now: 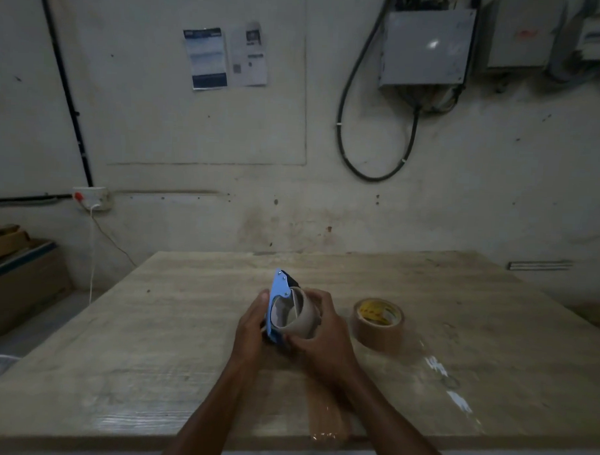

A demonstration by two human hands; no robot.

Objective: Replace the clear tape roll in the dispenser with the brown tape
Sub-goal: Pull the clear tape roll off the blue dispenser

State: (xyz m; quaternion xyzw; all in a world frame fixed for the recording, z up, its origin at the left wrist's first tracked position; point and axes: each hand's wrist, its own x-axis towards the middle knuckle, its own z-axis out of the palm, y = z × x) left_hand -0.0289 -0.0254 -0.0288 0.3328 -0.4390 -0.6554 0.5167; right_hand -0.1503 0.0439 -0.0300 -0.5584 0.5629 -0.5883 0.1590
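I hold a blue tape dispenser (pixel 276 296) upright over the middle of the wooden table (pixel 152 324). My left hand (pixel 252 322) grips its left side and handle. My right hand (pixel 324 330) is wrapped around the pale, nearly bare roll (pixel 302 314) that sits on the dispenser's hub. The brown tape roll (pixel 378 323), with a yellow-printed core, lies flat on the table just right of my right hand, apart from it.
A strip of brown tape (pixel 329 419) is stuck near the table's front edge, and a shiny strip of clear tape (pixel 449 382) lies at the right. Cardboard boxes (pixel 14 278) stand on the floor at left. The wall is close behind the table.
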